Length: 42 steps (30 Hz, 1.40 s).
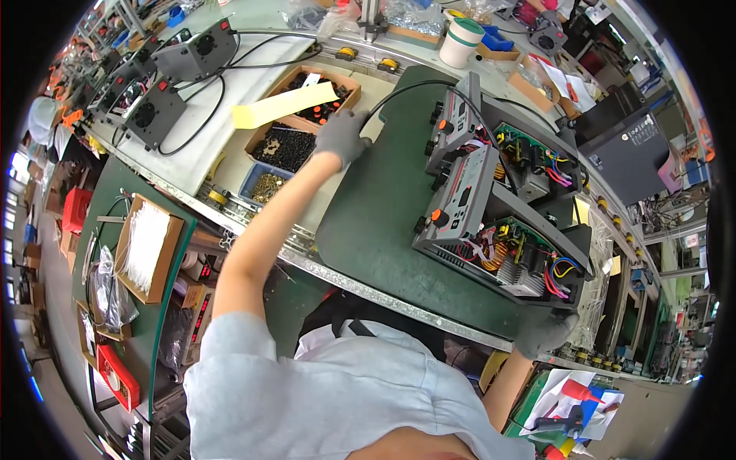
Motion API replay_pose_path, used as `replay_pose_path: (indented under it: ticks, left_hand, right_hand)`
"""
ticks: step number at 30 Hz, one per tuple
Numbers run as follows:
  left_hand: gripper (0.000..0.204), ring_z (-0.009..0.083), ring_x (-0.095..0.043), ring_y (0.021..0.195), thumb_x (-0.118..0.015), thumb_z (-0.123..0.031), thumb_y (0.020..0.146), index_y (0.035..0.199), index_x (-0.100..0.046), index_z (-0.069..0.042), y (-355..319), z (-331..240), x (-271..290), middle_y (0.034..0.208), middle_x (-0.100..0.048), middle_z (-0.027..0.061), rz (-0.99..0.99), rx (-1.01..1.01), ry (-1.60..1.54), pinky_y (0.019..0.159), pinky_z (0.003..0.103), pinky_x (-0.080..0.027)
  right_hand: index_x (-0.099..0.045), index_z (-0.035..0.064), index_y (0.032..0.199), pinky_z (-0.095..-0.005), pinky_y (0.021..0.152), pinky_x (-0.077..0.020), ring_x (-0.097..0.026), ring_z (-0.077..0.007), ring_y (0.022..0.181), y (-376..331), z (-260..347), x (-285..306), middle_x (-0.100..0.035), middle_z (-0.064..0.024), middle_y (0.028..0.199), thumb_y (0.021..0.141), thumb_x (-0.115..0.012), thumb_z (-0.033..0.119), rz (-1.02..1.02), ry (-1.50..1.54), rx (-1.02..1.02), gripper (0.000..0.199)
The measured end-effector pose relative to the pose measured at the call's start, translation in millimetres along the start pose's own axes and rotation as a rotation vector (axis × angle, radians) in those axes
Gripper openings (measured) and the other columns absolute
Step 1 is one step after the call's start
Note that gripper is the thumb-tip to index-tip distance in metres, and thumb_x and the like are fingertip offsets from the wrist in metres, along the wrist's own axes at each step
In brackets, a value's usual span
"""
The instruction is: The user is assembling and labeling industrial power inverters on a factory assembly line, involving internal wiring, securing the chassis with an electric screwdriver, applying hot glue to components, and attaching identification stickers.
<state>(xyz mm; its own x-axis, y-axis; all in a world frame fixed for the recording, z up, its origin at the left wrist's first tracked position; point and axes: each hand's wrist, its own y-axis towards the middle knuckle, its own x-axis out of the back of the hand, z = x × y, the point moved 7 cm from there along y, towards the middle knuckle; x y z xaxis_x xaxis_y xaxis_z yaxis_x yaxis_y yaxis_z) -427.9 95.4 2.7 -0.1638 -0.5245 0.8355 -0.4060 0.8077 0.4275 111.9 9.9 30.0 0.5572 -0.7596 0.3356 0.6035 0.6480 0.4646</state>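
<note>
My left hand (343, 139), in a grey glove, is closed at the end of a black cable (418, 83), beside the parts boxes. The cable arcs over to two open-cased grey electrical units on a green mat (376, 222). The near unit (498, 238) has an orange knob and a small display on its front panel. Its uncovered side shows a circuit board, copper coil, heat sink and coloured wires. The far unit (510, 142) looks alike. My gloved right hand (546, 331) is at the near unit's lower right corner, by the mat's edge; its fingers are partly hidden.
Left of the mat are a box of black parts (285, 147), a blue bin of brass-coloured screws (266, 184) and a yellow paper strip (284, 106). Finished-looking grey units (153, 111) stand far left. A carton of white ties (146, 249) and a power screwdriver (560, 423) flank me.
</note>
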Motion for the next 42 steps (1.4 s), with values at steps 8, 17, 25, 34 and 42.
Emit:
replay_pose_path:
  ticks: [8, 17, 25, 34, 42]
  left_hand:
    - [0.022, 0.012, -0.054, 0.054, -0.058, -0.023, 0.083, 0.084, -0.062, -0.001, -31, -28, -10, 0.066, -0.059, 0.0065, 0.701, 0.252, -0.783, 0.051, 0.026, -0.043]
    - [0.041, 0.0366, -0.052, 0.106, -0.051, -0.039, 0.085, 0.106, -0.058, -0.005, -92, -56, -14, 0.109, -0.057, 0.0201, 0.493, 0.067, -0.431, 0.087, 0.042, -0.043]
    - [0.02, 0.0333, -0.06, 0.086, -0.05, -0.016, 0.084, 0.095, -0.065, -0.01, -122, 91, 72, 0.096, -0.062, 0.0148, -0.076, 0.233, -0.171, 0.076, 0.042, -0.048]
    - [0.043, 0.021, -0.027, 0.134, -0.049, -0.015, 0.084, 0.127, -0.046, -0.019, -21, 195, 54, 0.141, -0.034, 0.0031, 0.128, -0.058, 0.823, 0.108, 0.046, -0.023]
    - [0.037, 0.0235, -0.064, 0.083, -0.049, -0.009, 0.08, 0.115, -0.059, -0.015, 7, 249, 72, 0.094, -0.065, 0.0107, -0.053, 0.234, -0.043, 0.068, 0.034, -0.051]
  right_hand:
    - [-0.057, -0.0063, 0.092, -0.0316, 0.08, -0.0421, -0.054, -0.0205, 0.084, -31, 61, 27, -0.058, -0.0123, 0.092, 0.093, -0.037, 0.021, -0.066, 0.476, 0.091, 0.034]
    - [-0.056, 0.0053, 0.078, -0.0391, 0.073, -0.0473, -0.056, -0.0306, 0.08, -166, 245, -51, -0.057, -0.0123, 0.083, 0.076, -0.054, 0.008, 0.911, 0.781, 1.176, 0.003]
    - [-0.064, 0.0084, 0.088, -0.0412, 0.085, -0.0409, -0.056, -0.0274, 0.095, -285, 210, -265, -0.062, -0.0121, 0.095, 0.089, -0.044, 0.034, 1.265, 0.168, 1.203, 0.032]
    - [-0.065, 0.01, 0.089, -0.0402, 0.1, -0.0308, -0.05, -0.0214, 0.111, -284, 179, -250, -0.062, -0.0067, 0.101, 0.088, -0.044, 0.035, 1.359, -0.059, 1.51, 0.032]
    - [-0.069, 0.0162, 0.082, -0.0451, 0.104, -0.0285, -0.054, -0.021, 0.102, -148, 89, -178, -0.064, -0.004, 0.091, 0.074, -0.057, 0.019, 1.373, -0.241, 1.152, 0.014]
